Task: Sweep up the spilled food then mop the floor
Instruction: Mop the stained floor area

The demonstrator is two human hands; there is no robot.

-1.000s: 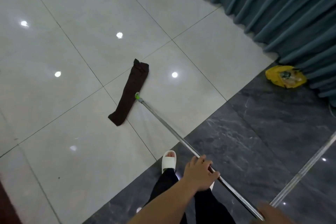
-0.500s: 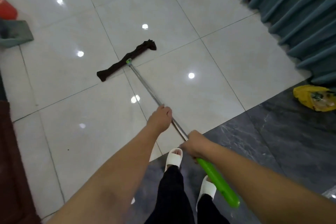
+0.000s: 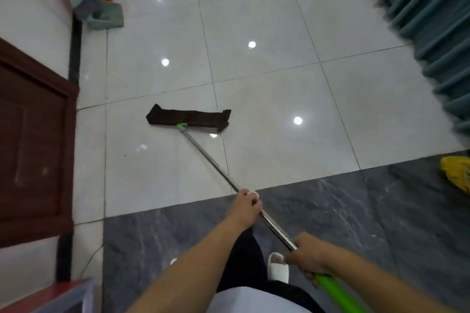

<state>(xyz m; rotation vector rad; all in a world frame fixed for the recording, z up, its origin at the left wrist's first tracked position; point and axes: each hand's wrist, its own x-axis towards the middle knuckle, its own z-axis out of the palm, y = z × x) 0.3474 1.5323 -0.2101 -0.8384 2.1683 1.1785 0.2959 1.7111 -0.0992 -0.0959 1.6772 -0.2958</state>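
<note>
A flat mop with a dark brown cloth head (image 3: 189, 119) lies on the white floor tiles, its long edge running left to right. A silver pole (image 3: 211, 162) rises from its green joint back toward me and ends in a green grip (image 3: 335, 292). My left hand (image 3: 245, 208) grips the pole halfway up. My right hand (image 3: 306, 256) grips it lower right, just above the green grip. No spilled food shows on the floor.
A dark wooden door (image 3: 33, 145) stands at the left. A red object with a grey-green cloth (image 3: 101, 11) sits in the far left corner. Teal curtains (image 3: 432, 20) hang at the right, a yellow bag (image 3: 457, 174) below them. My white slippers (image 3: 278, 268) stand on dark marble.
The view has swung left, bringing the door and the red object into sight. The mop head has turned flat across the tile and sits closer. Both hands still hold the pole.
</note>
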